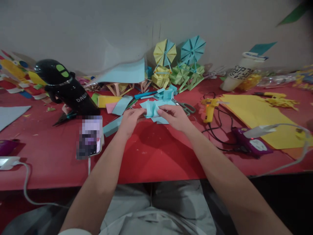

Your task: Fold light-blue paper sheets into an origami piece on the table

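A small folded piece of light blue paper [152, 109] is held between both hands above the red table. My left hand [133, 119] grips its left side with closed fingers. On its right side, the thumb and fingers of my right hand [174, 117] pinch the paper. More blue paper pieces [161, 120] lie under and behind it, partly covered. Scissors [187, 107] rest just past my right hand, their blades mostly hidden. A blue pen-like stick [146, 94] lies behind the folded paper.
A black bottle [73, 89] and a phone [90, 137] are at left. Folded paper umbrellas [193, 49] stand against the wall. To the right are a yellow glue gun [209, 109], a purple power strip [254, 143], yellow sheets [254, 111] and a plastic cup [238, 71]. Cables cross the table.
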{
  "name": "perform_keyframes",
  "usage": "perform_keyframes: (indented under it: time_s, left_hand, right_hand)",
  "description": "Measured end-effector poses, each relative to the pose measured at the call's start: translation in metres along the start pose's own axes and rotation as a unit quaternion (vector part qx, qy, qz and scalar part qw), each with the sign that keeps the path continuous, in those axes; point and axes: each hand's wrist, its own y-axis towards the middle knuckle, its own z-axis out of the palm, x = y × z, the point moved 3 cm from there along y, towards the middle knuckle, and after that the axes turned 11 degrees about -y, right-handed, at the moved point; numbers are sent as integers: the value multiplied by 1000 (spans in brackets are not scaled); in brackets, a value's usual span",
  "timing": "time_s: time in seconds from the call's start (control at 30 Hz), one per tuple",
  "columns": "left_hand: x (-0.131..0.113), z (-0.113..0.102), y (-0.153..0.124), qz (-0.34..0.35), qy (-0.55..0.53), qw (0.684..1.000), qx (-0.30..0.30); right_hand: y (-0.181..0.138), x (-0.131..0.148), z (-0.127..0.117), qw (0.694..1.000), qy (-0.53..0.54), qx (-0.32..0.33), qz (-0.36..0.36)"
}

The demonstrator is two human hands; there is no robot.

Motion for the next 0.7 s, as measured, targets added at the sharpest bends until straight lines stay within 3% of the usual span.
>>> perform_keyframes:
  time_s: [0.2, 0.47, 0.7]
  left_hand:
    - [-5, 1, -2, 36, 179, 983, 5]
    - [5, 5, -3, 55, 185, 981, 18]
    - [9, 7, -3, 57, 143, 988, -13]
  right_hand:
    - [-4, -4, 9, 995, -79, 35, -52]
    - [-5, 8, 13, 995, -91, 1, -26]
    - [-7, 10, 26, 991, -127, -50, -4]
